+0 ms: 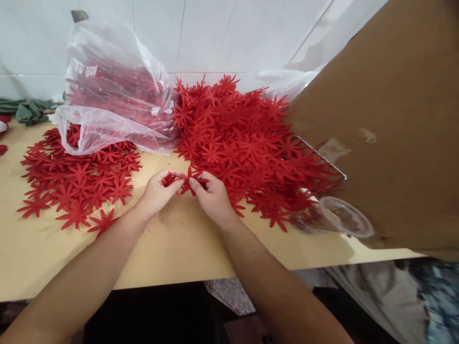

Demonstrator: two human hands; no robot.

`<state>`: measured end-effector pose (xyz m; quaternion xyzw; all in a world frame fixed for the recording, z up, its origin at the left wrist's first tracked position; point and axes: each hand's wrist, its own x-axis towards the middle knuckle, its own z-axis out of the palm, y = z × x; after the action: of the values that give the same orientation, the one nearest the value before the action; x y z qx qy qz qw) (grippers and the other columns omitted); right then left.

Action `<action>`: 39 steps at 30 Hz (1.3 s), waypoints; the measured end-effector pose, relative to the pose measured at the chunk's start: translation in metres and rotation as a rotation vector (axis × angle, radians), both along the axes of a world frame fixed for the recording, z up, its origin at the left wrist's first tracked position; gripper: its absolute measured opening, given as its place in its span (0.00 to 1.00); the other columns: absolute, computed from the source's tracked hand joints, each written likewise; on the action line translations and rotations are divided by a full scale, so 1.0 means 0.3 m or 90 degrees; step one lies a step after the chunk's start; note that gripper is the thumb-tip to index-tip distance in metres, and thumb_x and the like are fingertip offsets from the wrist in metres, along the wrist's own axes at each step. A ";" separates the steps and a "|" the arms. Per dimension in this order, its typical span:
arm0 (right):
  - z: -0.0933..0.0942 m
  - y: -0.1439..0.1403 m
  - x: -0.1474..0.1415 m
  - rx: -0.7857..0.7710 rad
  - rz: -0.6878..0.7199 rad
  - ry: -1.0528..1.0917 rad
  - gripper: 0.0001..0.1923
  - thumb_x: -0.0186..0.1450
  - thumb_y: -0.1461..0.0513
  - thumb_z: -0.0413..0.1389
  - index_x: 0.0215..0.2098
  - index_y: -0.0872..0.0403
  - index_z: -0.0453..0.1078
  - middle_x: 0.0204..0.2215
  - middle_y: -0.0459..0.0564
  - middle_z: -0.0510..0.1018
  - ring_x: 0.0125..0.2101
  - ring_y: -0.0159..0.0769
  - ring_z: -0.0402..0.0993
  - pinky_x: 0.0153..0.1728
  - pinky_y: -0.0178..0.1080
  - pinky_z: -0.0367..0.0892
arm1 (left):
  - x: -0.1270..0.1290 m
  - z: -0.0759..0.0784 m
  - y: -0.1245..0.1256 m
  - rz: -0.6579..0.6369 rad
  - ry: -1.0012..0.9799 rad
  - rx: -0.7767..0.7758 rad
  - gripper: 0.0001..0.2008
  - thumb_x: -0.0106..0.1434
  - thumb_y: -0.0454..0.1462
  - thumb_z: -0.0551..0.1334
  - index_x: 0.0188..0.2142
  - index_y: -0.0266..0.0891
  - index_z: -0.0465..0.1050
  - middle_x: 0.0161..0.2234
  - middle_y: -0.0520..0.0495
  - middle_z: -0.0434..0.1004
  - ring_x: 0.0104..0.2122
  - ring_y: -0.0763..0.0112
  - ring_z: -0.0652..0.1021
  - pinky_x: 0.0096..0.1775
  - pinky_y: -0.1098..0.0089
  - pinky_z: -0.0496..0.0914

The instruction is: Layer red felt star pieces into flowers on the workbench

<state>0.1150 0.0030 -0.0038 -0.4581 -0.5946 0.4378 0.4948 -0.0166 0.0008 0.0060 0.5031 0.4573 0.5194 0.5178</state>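
Both hands meet over the table in front of me. A red felt flower (189, 181) with narrow petals is held between them. My right hand (211, 193) pinches it with thumb and fingers. My left hand (159, 188) is curled closed, its thumb by the flower's left side, with red pieces (168, 179) showing inside the fingers. To the left lies a spread pile of similar red flowers (77, 179). Behind and right of my hands rises a bigger heap of red flowers (233, 129).
A clear plastic bag (118, 95) full of red flowers stands at the back left. A large cardboard sheet (387, 119) leans at the right, beside a clear plastic cup (344, 217) on its side. Green cloth pieces (34, 111) lie far left on the pale table (172, 253), against a tiled wall.
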 end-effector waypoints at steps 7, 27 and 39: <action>-0.004 -0.004 0.005 0.058 -0.003 -0.116 0.15 0.61 0.56 0.47 0.19 0.54 0.56 0.16 0.40 0.57 0.19 0.26 0.53 0.22 0.33 0.51 | -0.009 -0.001 -0.003 -0.046 0.046 0.006 0.10 0.49 0.38 0.63 0.31 0.34 0.70 0.28 0.52 0.71 0.26 0.79 0.68 0.33 0.73 0.64; -0.017 0.002 0.002 0.059 -0.028 -0.112 0.11 0.59 0.56 0.48 0.23 0.54 0.59 0.18 0.42 0.62 0.21 0.27 0.57 0.25 0.34 0.55 | -0.008 -0.003 -0.001 -0.026 0.078 0.002 0.13 0.47 0.42 0.64 0.29 0.36 0.70 0.26 0.53 0.71 0.25 0.78 0.68 0.31 0.73 0.64; -0.002 -0.008 -0.003 0.044 -0.041 -0.192 0.13 0.61 0.55 0.45 0.23 0.53 0.58 0.15 0.40 0.58 0.18 0.27 0.54 0.23 0.34 0.50 | -0.008 -0.004 0.001 -0.028 0.067 0.008 0.08 0.48 0.38 0.64 0.28 0.35 0.70 0.26 0.52 0.72 0.26 0.79 0.69 0.31 0.74 0.63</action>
<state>0.1140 0.0005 -0.0045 -0.5205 -0.6615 0.3274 0.4294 -0.0191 0.0013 0.0049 0.5430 0.4695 0.4831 0.5013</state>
